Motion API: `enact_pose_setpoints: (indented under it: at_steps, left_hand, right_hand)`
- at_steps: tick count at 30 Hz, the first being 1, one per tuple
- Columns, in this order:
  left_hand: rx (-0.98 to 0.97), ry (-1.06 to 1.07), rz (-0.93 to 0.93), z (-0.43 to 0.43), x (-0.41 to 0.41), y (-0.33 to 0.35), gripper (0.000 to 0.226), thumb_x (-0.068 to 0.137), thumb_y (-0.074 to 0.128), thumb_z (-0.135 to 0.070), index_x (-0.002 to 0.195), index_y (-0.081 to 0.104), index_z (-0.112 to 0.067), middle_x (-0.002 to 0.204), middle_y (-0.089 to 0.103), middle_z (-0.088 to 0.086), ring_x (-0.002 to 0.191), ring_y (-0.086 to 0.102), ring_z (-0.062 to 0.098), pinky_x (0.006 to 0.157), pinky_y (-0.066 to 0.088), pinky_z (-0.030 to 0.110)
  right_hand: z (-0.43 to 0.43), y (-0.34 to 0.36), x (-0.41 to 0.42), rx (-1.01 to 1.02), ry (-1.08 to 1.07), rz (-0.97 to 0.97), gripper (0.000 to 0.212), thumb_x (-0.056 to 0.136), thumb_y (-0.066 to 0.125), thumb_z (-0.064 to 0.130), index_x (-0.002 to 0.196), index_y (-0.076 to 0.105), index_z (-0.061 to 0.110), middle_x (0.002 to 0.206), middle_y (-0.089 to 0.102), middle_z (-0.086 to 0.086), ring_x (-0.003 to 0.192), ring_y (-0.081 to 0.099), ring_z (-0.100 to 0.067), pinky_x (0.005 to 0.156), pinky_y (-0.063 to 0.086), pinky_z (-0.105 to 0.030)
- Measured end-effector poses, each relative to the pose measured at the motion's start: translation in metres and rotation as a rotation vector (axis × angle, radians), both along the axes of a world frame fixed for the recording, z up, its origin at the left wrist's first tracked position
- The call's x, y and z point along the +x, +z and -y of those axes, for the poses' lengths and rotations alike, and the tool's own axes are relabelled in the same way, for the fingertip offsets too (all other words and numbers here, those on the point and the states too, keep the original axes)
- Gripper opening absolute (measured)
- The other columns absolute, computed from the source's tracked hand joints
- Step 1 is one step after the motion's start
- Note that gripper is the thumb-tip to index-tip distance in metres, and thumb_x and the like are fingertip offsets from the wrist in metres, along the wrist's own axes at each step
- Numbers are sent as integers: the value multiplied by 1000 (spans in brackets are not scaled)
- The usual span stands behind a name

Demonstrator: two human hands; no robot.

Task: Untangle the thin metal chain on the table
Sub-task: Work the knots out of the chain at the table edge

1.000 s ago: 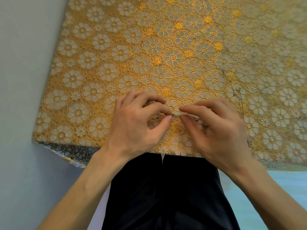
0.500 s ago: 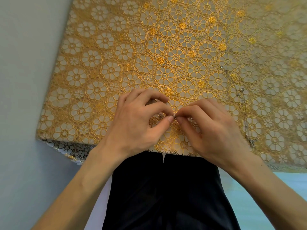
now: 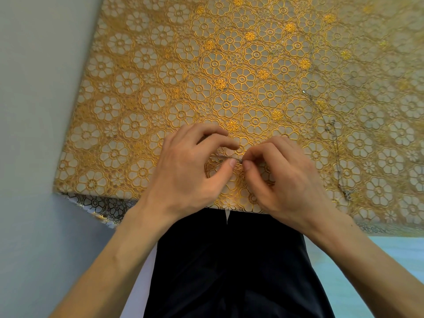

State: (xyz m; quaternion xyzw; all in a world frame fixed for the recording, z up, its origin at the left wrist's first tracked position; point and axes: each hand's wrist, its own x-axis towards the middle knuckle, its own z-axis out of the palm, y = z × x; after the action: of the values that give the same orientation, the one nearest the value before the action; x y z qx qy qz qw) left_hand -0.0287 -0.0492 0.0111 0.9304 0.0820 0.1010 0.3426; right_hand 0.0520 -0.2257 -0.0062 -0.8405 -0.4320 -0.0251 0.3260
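Chain [image 3: 230,157], where is it?
— At the desk's [image 3: 137,111] near edge, pinched by the fingers of left hand [image 3: 183,173] and right hand [image 3: 289,182].
— Step?
— Apparently picking a knot; next it likely needs gentle teasing apart.

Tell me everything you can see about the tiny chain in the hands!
The chain is very thin, silvery and metal-looking. A short stretch runs nearly level between the hands, over the gold flowered tablecloth. The left hand pinches it between thumb and finger, and the right hand pinches it close beside. Another thin strand lies loose on the cloth to the right; whether it joins the pinched part cannot be told.
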Motion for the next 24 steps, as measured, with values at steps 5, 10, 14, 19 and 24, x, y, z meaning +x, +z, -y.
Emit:
enact_pose_setpoints:
  at_steps: [5, 10, 14, 19, 24]
  left_hand:
    - [-7, 57, 44, 9, -7, 3, 13, 81, 73, -33, 91, 74, -23, 113, 62, -5, 107, 56, 18, 92, 44, 44]
    - [39, 87, 34, 13, -11, 1, 12, 82, 72, -34, 86, 75, -24, 107, 62, -5, 99, 57, 19, 86, 44, 45]
    - [69, 119, 19, 16, -13, 2, 11, 80, 72, -34, 82, 75, -24, 101, 62, -7, 92, 56, 19, 82, 44, 44]
    - [49, 225, 31, 26, -19, 2, 8, 77, 73, -32, 78, 75, -25, 96, 60, -6, 89, 56, 22, 79, 47, 45]
    - [-45, 375, 15, 37, -27, -2, 9, 74, 71, -38, 75, 75, -30, 98, 57, -12, 94, 50, 16, 83, 46, 41]
  right_hand:
    - [0, 0, -2, -8, 10, 44, 15, 95, 60, 19, 92, 67, 7, 87, 64, -7, 81, 59, -31, 72, 47, -46]
    - [0, 0, -3, -52, 41, 153, 15, 95, 61, 18, 90, 68, 6, 87, 64, -9, 79, 60, -34, 68, 46, -46]
    - [-1, 0, -6, -64, 42, 200, 18, 97, 59, 18, 89, 69, 6, 86, 65, -10, 77, 60, -36, 67, 46, -47]
    - [-3, 0, -14, -80, 7, 255, 19, 97, 58, 21, 87, 69, 10, 86, 66, -8, 79, 61, -35, 70, 46, -46]
    - [-2, -1, -24, -76, -72, 246, 16, 94, 62, 24, 85, 69, 14, 86, 67, -3, 84, 61, -31, 73, 44, -43]
